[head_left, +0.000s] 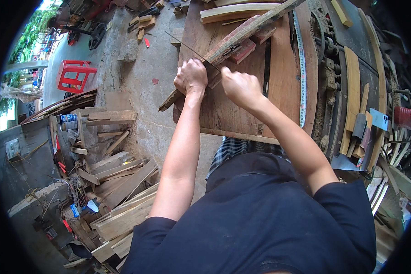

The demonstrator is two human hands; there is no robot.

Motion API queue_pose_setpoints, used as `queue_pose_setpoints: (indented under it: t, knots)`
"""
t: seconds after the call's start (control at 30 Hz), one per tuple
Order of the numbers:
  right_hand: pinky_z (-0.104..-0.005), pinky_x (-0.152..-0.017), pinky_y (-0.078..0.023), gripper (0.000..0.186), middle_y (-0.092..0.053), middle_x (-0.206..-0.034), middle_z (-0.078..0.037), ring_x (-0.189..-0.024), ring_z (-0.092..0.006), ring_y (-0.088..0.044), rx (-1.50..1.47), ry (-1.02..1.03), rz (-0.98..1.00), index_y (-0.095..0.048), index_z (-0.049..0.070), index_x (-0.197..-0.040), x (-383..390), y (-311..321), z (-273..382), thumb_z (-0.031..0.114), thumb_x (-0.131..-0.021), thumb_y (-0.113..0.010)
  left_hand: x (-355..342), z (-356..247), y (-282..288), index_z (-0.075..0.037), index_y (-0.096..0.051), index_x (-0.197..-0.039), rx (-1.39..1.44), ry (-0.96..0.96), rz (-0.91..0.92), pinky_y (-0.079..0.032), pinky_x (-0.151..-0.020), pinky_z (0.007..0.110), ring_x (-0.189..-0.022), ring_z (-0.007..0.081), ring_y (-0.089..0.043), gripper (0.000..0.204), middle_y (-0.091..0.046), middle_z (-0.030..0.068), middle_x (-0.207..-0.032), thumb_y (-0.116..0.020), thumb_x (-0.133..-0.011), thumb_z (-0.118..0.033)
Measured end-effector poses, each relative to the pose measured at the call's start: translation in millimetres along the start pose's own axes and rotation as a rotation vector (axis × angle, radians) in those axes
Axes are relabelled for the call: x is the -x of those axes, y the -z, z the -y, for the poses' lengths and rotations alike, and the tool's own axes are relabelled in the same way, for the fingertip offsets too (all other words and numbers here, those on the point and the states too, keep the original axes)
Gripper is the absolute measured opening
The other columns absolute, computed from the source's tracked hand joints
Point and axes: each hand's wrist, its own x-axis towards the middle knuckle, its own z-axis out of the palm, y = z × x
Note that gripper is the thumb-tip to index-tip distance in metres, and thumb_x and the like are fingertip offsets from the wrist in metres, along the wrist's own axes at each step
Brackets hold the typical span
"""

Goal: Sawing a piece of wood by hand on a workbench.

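A long rough wooden strip (pixel 242 39) lies slantwise over the wooden worktable (pixel 235 116), its near left end sticking out past the table edge. My left hand (pixel 191 76) is closed around the strip near that end. In my right hand (pixel 242 87) is the end of a thin hand saw (pixel 183 44), seen almost edge-on; its handle is hidden by my fingers. The blade crosses the strip between my two hands and points away to the far left. Reddish wooden blocks (pixel 243 51) sit under the strip.
A tape measure strip (pixel 301 73) runs along the table's right side. Beyond it stands machinery with wooden pieces (pixel 351 91) and a phone (pixel 379 119). Scrap boards (pixel 128 219) are piled at lower left. A red plastic stool (pixel 75 75) stands at far left.
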Motion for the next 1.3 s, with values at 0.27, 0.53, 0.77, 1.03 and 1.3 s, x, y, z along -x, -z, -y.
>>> queue_pose_setpoints:
  t: [0.27, 0.53, 0.77, 1.03, 1.3]
  knots:
    - [-0.0494, -0.057, -0.053, 0.011, -0.066, -0.072, -0.024, -0.067, -0.0386, -0.067, 0.038, -0.009, -0.009, -0.051, 0.001, -0.086, -11.1, 5.3, -0.9, 0.011, -0.086, -0.045, -0.9, -12.2, 1.5, -0.009, -0.071, -0.087, -0.048, -0.014, -0.034, -0.054, -0.075, 0.043, -0.091, 0.0285, -0.067, 0.038, -0.069, 0.0091, -0.097, -0.042, -0.093, -0.033]
    - [-0.0481, -0.056, -0.054, 0.01, -0.066, -0.072, -0.023, -0.066, -0.0369, -0.068, 0.084, -0.036, 0.101, -0.052, 0.002, -0.086, 29.9, 21.8, -2.3, 0.011, -0.084, -0.048, 0.9, -2.4, 0.0, -0.009, -0.071, -0.087, -0.046, 0.005, -0.05, -0.053, -0.074, 0.043, -0.091, 0.0286, -0.067, 0.038, -0.069, 0.0091, -0.097, -0.042, -0.093, -0.032]
    - [-0.0483, -0.056, -0.053, 0.01, -0.066, -0.07, -0.022, -0.067, -0.0358, -0.068, 0.082, 0.023, -0.015, -0.051, 0.002, -0.088, -21.8, 0.2, 3.8, 0.012, -0.085, -0.049, -1.3, -9.8, 5.1, -0.008, -0.07, -0.096, 0.006, -0.004, 0.027, -0.051, -0.081, 0.047, -0.094, 0.0361, -0.066, 0.044, -0.069, 0.016, -0.1, -0.035, -0.095, -0.036]
    - [-0.0482, -0.057, -0.053, 0.01, -0.066, -0.07, -0.023, -0.067, -0.0371, -0.068, 0.081, -0.047, 0.129, -0.051, 0.001, -0.087, 31.3, 17.1, -0.1, 0.01, -0.084, -0.047, 2.4, 0.3, -2.1, -0.009, -0.071, -0.086, -0.056, -0.014, -0.082, -0.053, -0.073, 0.044, -0.088, 0.0292, -0.067, 0.037, -0.07, 0.0088, -0.095, -0.042, -0.093, -0.032]
    - [-0.0446, -0.061, -0.055, 0.015, -0.069, -0.078, -0.021, -0.073, -0.034, -0.07, 0.053, -0.017, 0.07, -0.056, 0.0, -0.092, -4.7, 9.4, 6.7, 0.011, -0.084, -0.049, 0.4, 0.0, -0.9, -0.009, -0.069, -0.096, -0.006, -0.02, -0.024, -0.052, -0.079, 0.047, -0.091, 0.0353, -0.067, 0.042, -0.069, 0.0148, -0.097, -0.036, -0.095, -0.036]
